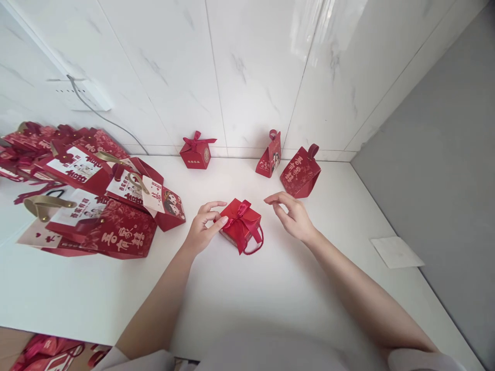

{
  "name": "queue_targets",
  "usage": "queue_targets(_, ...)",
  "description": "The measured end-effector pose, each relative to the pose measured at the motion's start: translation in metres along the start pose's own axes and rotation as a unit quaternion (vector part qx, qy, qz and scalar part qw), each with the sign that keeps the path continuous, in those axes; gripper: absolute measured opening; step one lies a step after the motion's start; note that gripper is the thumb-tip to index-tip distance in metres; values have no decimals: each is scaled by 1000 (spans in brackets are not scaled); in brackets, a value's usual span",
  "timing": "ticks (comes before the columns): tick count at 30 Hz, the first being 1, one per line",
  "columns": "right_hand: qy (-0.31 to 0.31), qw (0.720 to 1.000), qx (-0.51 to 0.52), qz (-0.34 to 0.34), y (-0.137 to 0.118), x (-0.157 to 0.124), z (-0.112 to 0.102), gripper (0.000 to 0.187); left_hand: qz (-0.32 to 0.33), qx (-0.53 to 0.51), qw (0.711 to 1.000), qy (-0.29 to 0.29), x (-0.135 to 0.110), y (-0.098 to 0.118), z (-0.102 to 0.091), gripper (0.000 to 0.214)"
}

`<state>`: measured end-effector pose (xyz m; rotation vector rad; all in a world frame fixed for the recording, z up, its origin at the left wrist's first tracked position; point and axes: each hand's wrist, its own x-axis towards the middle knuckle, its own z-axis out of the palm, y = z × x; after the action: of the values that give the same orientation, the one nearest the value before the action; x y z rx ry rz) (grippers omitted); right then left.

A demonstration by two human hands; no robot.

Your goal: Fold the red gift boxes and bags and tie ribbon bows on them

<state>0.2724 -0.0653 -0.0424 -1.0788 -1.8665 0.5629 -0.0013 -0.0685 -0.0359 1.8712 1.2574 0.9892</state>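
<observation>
A small red gift box (234,208) stands on the white table in front of me. A shiny red ribbon bow (243,217) is tied over its top, and a red cord handle (261,241) loops out at its right. My left hand (204,229) is at the box's left side, thumb tip against the ribbon and box edge, index finger stretched out apart from it. To the upper right of the box, my right hand (292,214) hovers with bent fingers and thumb apart, holding nothing. The underside of the box is hidden.
Behind stand a ribboned red box (196,158), a triangular red box (266,158) and a red box with a loop handle (300,172). Many red gift bags (127,229) crowd the left. A white paper (396,252) lies right, near the grey wall (436,154).
</observation>
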Motion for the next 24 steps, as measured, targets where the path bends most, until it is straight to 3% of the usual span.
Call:
queue_targets(3, 4, 999, -36, -37, -29, -3, 1, 14, -5, -23, 1000, -16, 1, -3, 2, 34)
queue_targets(7, -22, 986, -152, -72, -48, -11, 21, 27, 12, -39, 999, -17, -1, 0, 10, 37)
queue_targets(12, -20, 974, -208, -89, -41, -11, 33, 16, 21, -48, 998, 19, -4, 2, 22, 39)
queue_targets(17, -45, 979, -178, -91, -34, -4, 21, 17, 21, -46, 998, 50, -5, 0, 28, 40)
queue_targets(24, -72, 981, -149, -106, -26, 1, 12, 17, -25, -99, 994, 48, -6, 0, 30, 45)
